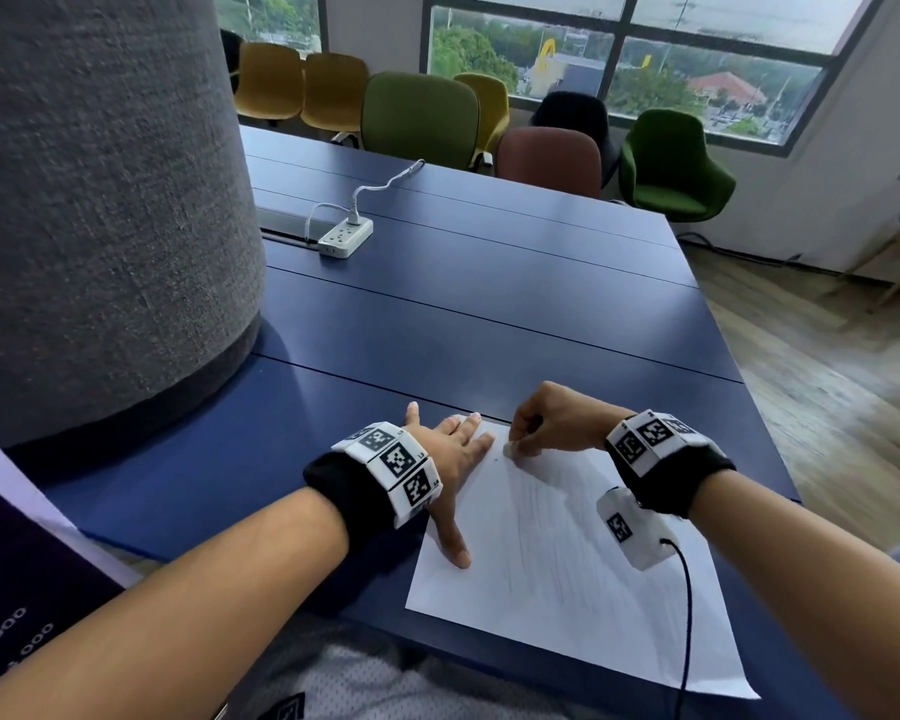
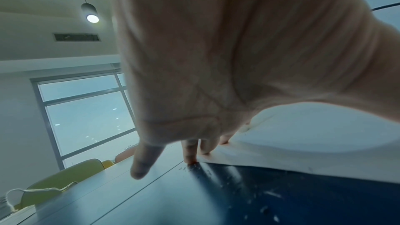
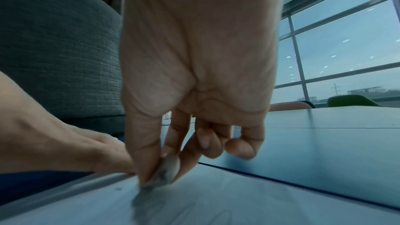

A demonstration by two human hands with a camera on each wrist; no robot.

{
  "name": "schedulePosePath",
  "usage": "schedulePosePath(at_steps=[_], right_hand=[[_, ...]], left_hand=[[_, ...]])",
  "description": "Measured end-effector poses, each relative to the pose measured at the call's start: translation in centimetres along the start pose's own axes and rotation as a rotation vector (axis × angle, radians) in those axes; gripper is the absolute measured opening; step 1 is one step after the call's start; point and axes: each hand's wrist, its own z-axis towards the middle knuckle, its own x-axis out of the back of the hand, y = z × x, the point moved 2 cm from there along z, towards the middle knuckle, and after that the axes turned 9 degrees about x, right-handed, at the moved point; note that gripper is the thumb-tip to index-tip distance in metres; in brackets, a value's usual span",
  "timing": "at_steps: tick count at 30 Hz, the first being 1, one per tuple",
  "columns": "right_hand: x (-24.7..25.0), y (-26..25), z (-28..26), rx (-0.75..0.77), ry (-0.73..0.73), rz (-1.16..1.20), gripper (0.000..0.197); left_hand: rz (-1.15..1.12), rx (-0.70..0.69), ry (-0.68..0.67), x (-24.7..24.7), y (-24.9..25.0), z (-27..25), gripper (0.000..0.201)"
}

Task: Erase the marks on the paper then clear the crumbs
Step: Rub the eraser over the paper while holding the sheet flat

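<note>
A white sheet of paper (image 1: 567, 579) with faint grey pencil marks lies on the blue table (image 1: 463, 314) near its front edge. My left hand (image 1: 453, 459) lies flat with straight fingers on the paper's upper left corner, thumb spread down along its left edge. My right hand (image 1: 536, 433) pinches a small grey eraser (image 1: 510, 450) between thumb and fingers and presses it on the paper near the top edge. In the right wrist view the eraser (image 3: 165, 172) is blurred against the sheet. Pale crumbs (image 2: 238, 184) lie on the table beside the left fingers (image 2: 190, 153).
A large grey fabric column (image 1: 100, 200) stands on the left. A white power strip (image 1: 345, 236) with a cable lies further back on the table. Coloured chairs (image 1: 422, 116) line the far side under windows. The table's right edge (image 1: 739, 356) drops to a wooden floor.
</note>
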Motion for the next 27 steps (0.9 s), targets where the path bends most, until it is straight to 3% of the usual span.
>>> schedulePosePath(at_steps=[3, 7, 11, 15, 20, 24, 27], right_hand=[[-0.1, 0.0, 0.2, 0.000, 0.091, -0.006, 0.006], [-0.4, -0.5, -0.3, 0.017, -0.063, 0.029, 0.006], [0.0, 0.2, 0.1, -0.026, 0.098, -0.005, 0.008], [-0.7, -0.5, -0.7, 0.026, -0.079, 0.006, 0.009], [-0.1, 0.1, -0.5, -0.015, 0.064, -0.017, 0.006], [-0.3, -0.6, -1.0, 0.007, -0.122, -0.016, 0.010], [0.2, 0.0, -0.6, -0.036, 0.016, -0.009, 0.012]], left_hand=[[-0.007, 0.003, -0.001, 0.1, 0.0, -0.1, 0.148], [0.002, 0.009, -0.006, 0.1, 0.0, -0.2, 0.147], [0.002, 0.005, -0.009, 0.1, 0.1, -0.2, 0.148], [0.013, 0.009, -0.010, 0.2, 0.1, -0.3, 0.146], [-0.007, 0.009, -0.017, 0.0, 0.1, -0.2, 0.147], [-0.026, 0.012, -0.011, 0.0, 0.0, -0.1, 0.147], [-0.033, 0.009, -0.012, 0.0, -0.1, -0.2, 0.147]])
